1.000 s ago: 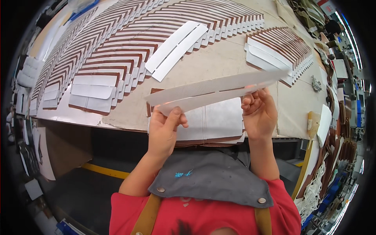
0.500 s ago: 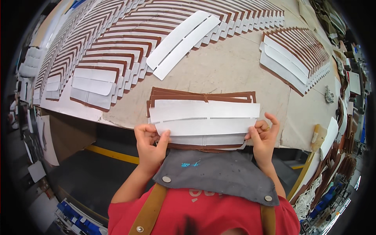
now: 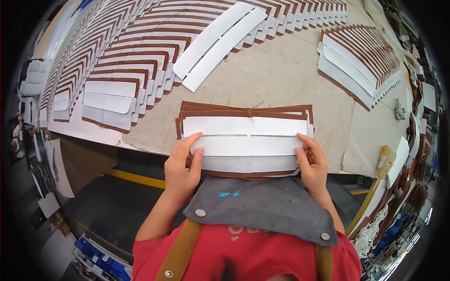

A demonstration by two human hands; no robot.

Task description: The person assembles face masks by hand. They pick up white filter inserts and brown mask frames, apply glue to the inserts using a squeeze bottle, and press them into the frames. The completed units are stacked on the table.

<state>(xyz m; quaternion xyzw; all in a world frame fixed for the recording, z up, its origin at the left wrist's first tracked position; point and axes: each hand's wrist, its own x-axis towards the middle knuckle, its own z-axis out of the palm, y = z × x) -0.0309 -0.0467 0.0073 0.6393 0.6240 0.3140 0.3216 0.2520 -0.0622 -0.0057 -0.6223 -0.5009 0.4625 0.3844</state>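
Note:
A white slotted sheet lies flat over a small stack of brown-edged pieces at the table's near edge. Its slots run lengthwise in a broken line. My left hand is at the sheet's left end, index finger and thumb on its edge. At the opposite end my right hand does the same, its other fingers curled in. Below the sheet a pale grey lining panel shows with a brown rim. The layers under the sheet are mostly hidden.
Long overlapping rows of brown-and-white pieces cover the table's left and far side. More white slotted strips lie across them. Another fanned row is at the right. A brush-like tool lies near the right corner.
The white sheet has come down flatter and straighter onto the stack. Both index fingers have moved from beside the ends onto its top surface.

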